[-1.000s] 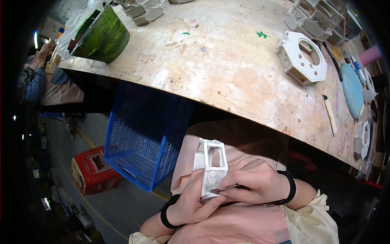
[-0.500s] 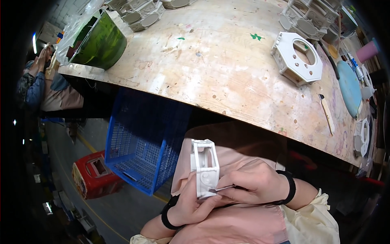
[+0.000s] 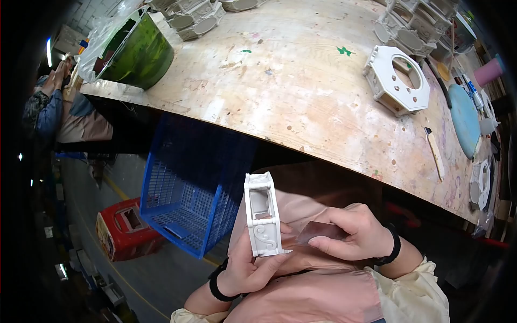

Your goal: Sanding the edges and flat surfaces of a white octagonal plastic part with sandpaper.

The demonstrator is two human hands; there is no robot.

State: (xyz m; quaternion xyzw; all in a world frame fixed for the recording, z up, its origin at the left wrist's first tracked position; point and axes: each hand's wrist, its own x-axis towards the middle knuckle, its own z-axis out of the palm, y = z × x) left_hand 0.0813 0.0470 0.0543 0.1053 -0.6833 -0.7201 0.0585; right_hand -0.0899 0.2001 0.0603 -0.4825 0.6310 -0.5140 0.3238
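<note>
At the far left, a co-worker's blue sleeve (image 3: 48, 113) shows past the worktable (image 3: 258, 81), then a red plastic container (image 3: 126, 229) on the floor. A green bucket (image 3: 141, 56) stands at the worktable's left end, with a blue lattice-sided crate (image 3: 186, 212) below the edge. The left hand (image 3: 242, 269) is clamped around the lower end of a white scroll-moulded frame (image 3: 265, 237), held upright before the pink apron (image 3: 328, 293). Just beside the frame, not touching it, a thin brownish sheet (image 3: 320, 231) is pinched between the right hand's (image 3: 358, 234) thumb and fingers. Farther right, a white octagonal frame (image 3: 381, 70), a pale-handled tool (image 3: 434, 153) and a light blue disc (image 3: 465, 121) lie on the worktable.
</note>
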